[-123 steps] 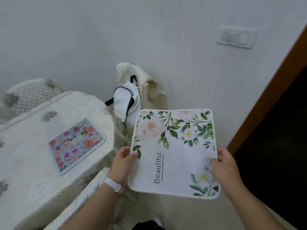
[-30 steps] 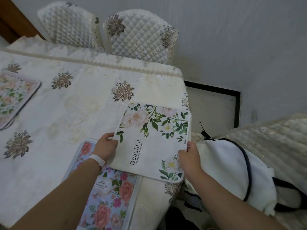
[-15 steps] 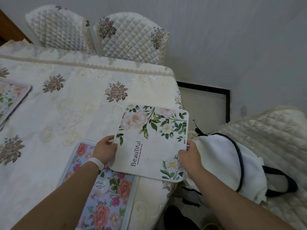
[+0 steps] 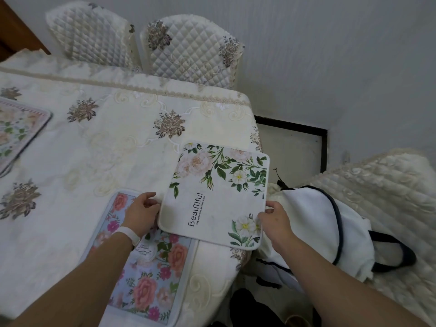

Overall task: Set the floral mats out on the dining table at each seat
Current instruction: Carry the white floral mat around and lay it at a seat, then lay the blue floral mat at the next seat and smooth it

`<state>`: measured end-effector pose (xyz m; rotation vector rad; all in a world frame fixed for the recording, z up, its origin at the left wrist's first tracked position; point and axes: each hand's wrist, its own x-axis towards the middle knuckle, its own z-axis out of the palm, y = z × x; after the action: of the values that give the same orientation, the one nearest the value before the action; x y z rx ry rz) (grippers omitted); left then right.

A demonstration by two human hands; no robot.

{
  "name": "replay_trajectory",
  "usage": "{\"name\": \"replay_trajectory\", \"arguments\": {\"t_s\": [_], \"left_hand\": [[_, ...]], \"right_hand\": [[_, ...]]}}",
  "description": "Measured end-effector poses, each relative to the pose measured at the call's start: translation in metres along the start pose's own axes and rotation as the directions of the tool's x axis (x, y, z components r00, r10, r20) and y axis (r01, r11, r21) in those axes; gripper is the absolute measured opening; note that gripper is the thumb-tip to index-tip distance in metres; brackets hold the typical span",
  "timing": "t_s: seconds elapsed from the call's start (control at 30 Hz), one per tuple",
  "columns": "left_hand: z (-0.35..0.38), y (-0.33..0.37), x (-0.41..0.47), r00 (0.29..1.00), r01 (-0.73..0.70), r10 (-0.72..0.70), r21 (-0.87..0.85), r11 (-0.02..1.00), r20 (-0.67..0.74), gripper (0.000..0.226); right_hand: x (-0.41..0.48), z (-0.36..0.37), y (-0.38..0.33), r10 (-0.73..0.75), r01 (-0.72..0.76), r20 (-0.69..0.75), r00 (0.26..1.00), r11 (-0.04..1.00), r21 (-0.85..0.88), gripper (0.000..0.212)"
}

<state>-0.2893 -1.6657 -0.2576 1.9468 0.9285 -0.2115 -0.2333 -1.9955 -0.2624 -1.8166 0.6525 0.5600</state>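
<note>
One camera gives the single view. It sits on the person's head and looks forward and steeply down, from above the near right corner of the worktop (image 4: 94, 142). The lens is wide, so straight edges bend toward the borders of the frame. Both forearms come in from the bottom edge. The left hand (image 4: 141, 212) and the right hand (image 4: 274, 221), with the mat (image 4: 219, 197) between them, are close under the lens, near the middle. Two chairs (image 4: 188, 57) and the wall (image 4: 330, 55) fill the top, farther away.
</note>
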Motion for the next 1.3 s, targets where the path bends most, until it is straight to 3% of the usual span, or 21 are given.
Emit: {"name": "replay_trajectory", "arguments": {"t_s": [0.17,0.33,0.6,0.67,0.9,1.03,1.3], "left_hand": [[-0.011,-0.012,-0.016,1.0,0.011,-0.011,0.019,1.0,-0.02,0.032],[-0.021,-0.028,-0.035,1.0,-0.005,0.006,0.105,0.994,-0.01,0.031],[-0.06,-0.059,-0.062,0.999,0.031,-0.029,0.06,0.998,-0.032,0.043],[-0.072,-0.068,-0.069,0.998,0.038,-0.035,0.043,0.998,-0.054,0.05],[-0.109,-0.113,-0.075,0.986,0.073,-0.056,0.1,0.992,-0.158,0.039],[-0.124,-0.143,-0.073,0.986,0.107,-0.07,0.249,0.963,-0.15,0.048],[-0.136,-0.162,-0.068,0.982,0.125,-0.097,0.179,0.976,-0.16,0.049]], "right_hand": [[-0.009,-0.002,0.006,-0.056,0.053,-0.039,0.998,0.996,-0.074,0.041],[-0.022,-0.003,0.002,-0.171,0.168,-0.003,0.985,0.969,-0.183,0.03],[-0.07,0.037,0.01,-0.252,0.32,0.249,0.935,0.903,-0.288,0.019],[-0.084,0.052,0.016,-0.226,0.313,0.299,0.927,0.907,-0.282,0.02],[-0.124,0.097,0.047,-0.116,0.282,0.401,0.909,0.879,-0.384,0.032],[-0.139,0.12,0.059,-0.1,0.292,0.388,0.916,0.829,-0.476,0.045],[-0.151,0.144,0.062,-0.003,0.066,0.24,0.971,0.964,-0.257,0.047]]}}
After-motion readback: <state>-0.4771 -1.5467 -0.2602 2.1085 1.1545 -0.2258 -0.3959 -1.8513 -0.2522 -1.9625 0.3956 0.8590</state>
